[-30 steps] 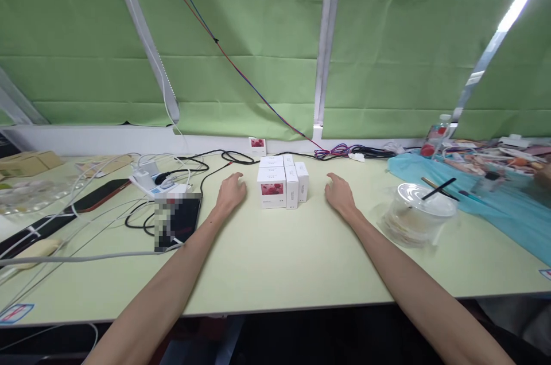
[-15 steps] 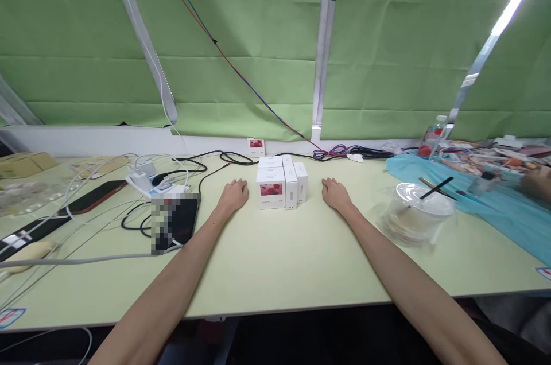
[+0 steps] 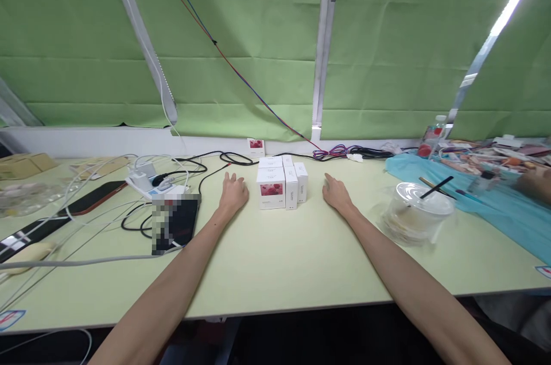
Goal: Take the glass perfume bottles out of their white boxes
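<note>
on the pale table (image 3: 275,273) we see the white boxes (image 3: 279,181) clustered between our left hand (image 3: 233,195) and our right hand (image 3: 337,195). the left fingers, near the boxes, are spread and released; on the right the index finger points forward, also unclasped — the rest look curled, though we cannot quite tell. a lidded clear tub (image 3: 417,216) stands farther right.

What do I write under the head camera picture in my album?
Left hand and right hand on the table, one each side of the white boxes.
</note>
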`<state>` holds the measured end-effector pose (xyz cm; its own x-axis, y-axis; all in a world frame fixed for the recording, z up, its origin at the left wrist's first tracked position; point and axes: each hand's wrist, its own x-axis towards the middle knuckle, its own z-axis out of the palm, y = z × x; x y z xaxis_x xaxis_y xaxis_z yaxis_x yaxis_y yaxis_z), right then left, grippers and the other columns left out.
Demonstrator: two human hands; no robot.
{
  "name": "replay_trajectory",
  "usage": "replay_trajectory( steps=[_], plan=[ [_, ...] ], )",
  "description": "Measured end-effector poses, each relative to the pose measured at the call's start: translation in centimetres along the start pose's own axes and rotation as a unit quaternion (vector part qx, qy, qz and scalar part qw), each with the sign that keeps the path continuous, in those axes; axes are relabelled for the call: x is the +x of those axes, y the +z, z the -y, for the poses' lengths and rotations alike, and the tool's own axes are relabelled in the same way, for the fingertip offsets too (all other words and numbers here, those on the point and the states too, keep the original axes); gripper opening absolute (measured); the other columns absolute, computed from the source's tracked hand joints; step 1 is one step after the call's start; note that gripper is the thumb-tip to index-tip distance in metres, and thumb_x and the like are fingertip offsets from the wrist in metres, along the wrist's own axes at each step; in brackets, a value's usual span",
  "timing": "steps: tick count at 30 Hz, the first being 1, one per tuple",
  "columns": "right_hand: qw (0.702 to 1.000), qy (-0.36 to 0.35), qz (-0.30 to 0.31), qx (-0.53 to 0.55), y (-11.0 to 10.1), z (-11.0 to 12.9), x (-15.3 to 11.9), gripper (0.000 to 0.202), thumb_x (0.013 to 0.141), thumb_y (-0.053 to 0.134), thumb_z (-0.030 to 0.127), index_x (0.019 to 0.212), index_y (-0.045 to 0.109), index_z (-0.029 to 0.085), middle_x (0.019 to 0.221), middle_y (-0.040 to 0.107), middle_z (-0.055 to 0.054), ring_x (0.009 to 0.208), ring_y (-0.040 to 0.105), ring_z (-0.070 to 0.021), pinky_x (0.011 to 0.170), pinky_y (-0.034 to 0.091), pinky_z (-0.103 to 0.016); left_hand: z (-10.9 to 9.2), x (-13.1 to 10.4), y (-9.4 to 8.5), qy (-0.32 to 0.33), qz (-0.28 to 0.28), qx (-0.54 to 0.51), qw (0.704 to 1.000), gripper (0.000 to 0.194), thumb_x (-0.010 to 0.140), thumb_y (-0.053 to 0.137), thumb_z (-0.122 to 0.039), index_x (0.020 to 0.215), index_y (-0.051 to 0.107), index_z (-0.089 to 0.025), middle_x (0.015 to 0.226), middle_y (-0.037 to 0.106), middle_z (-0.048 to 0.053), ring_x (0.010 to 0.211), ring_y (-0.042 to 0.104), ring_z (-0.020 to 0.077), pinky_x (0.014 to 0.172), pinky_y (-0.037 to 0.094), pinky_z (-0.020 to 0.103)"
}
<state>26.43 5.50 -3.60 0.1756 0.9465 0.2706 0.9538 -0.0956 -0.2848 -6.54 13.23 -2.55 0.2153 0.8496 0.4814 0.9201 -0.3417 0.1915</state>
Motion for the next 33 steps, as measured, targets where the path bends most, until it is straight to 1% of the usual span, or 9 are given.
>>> replay_trajectory(
  steps=[4,6,10,12,15,19,22,27,33],
  plan=[
    [0.986,0.016,-0.107,0.128,-1.4,1.8,-0.8,0.052,0.103,0.034,0.037,0.146,0.041,0.01,0.121,0.069,-0.018,0.109,0.065,-0.0317,0.088,0.047,-0.039,-1.6,0.1,-1.7,-0.007,-0.084,-0.037,0.996,0.034,0.093,0.042,-0.025,0.114,0.065,-0.011,0.126,0.062,0.019,0.136,0.042,0.0345,0.113,0.034,0.051],
    [0.966,-0.005,-0.16,0.201,-2.3,3.2,-1.7,0.052,0.104,0.027,0.045,0.142,0.045,0.015,0.117,0.071,-0.015,0.107,0.065,-0.0305,0.088,0.048,-0.04,-2.9,-0.1,-2.9,-0.011,-0.125,-0.054,0.991,0.037,0.099,0.035,-0.03,0.118,0.062,-0.012,0.125,0.063,0.017,0.128,0.049,0.03,0.109,0.04,0.046],
    [0.948,-0.067,-0.154,0.269,-3.4,6.2,-4.3,0.063,0.102,0.027,0.058,0.153,0.03,0.021,0.128,0.065,-0.015,0.102,0.067,-0.0283,0.089,0.049,-0.043,-6.1,-1.1,-5.4,0.021,-0.212,-0.154,0.965,0.036,0.102,0.035,-0.037,0.105,0.064,-0.016,0.106,0.066,0.013,0.09,0.061,0.0222,0.075,0.052,0.034],
    [0.958,-0.079,-0.104,0.254,-3.4,7.4,-5.4,0.077,0.097,0.035,0.066,0.159,0.015,0.025,0.135,0.061,-0.016,0.105,0.066,-0.0318,0.087,0.051,-0.046,-7.8,-2.0,-6.4,0.05,-0.189,-0.139,0.971,0.035,0.102,0.036,-0.037,0.104,0.065,-0.017,0.104,0.066,0.011,0.086,0.061,0.0212,0.075,0.051,0.034],
    [0.967,-0.082,-0.056,0.235,-2.8,8.4,-6.1,0.107,0.086,0.055,0.07,0.161,-0.007,0.027,0.146,0.05,-0.02,0.112,0.063,-0.0379,0.087,0.051,-0.051,-9.7,-3.3,-7.3,0.077,-0.15,-0.035,0.985,0.033,0.096,0.05,-0.044,0.112,0.066,-0.02,0.116,0.061,0.014,0.11,0.054,0.0304,0.075,0.051,0.036],
    [0.962,-0.112,-0.047,0.246,-1.2,8.5,-5.5,0.112,0.087,0.067,0.047,0.159,-0.016,0.027,0.151,0.042,-0.02,0.121,0.059,-0.0374,0.092,0.051,-0.05,-10.8,-4.2,-7.7,0.074,-0.022,0.055,0.996,0.044,0.086,0.064,-0.046,0.123,0.061,-0.022,0.127,0.053,0.017,0.114,0.049,0.0362,0.068,0.053,0.038],
    [0.948,-0.142,-0.059,0.279,-0.1,8.1,-4.5,0.11,0.089,0.068,0.034,0.159,-0.016,0.029,0.151,0.04,-0.019,0.129,0.053,-0.0339,0.099,0.049,-0.049,-11.0,-4.3,-7.6,0.068,0.03,0.082,0.994,0.052,0.088,0.064,-0.043,0.135,0.052,-0.024,0.132,0.049,0.018,0.112,0.051,0.036,0.07,0.054,0.039],
    [0.933,-0.177,-0.071,0.305,1.1,7.4,-2.7,0.102,0.091,0.066,0.033,0.16,-0.01,0.032,0.152,0.039,-0.016,0.139,0.043,-0.0301,0.109,0.042,-0.049,-10.5,-3.8,-6.5,0.062,0.047,0.021,0.997,0.053,0.091,0.064,-0.031,0.14,0.046,-0.022,0.139,0.042,0.02,0.118,0.052,0.0352,0.082,0.054,0.041],
    [0.923,-0.204,-0.086,0.316,2.0,7.0,-0.7,0.098,0.09,0.066,0.036,0.161,-0.002,0.028,0.159,0.032,-0.016,0.147,0.033,-0.0281,0.117,0.034,-0.048,-8.7,-2.2,-4.2,0.097,0.003,-0.055,0.994,0.054,0.088,0.067,-0.028,0.138,0.046,-0.025,0.136,0.042,0.016,0.124,0.052,0.0362,0.093,0.052,0.047]
  ],
)
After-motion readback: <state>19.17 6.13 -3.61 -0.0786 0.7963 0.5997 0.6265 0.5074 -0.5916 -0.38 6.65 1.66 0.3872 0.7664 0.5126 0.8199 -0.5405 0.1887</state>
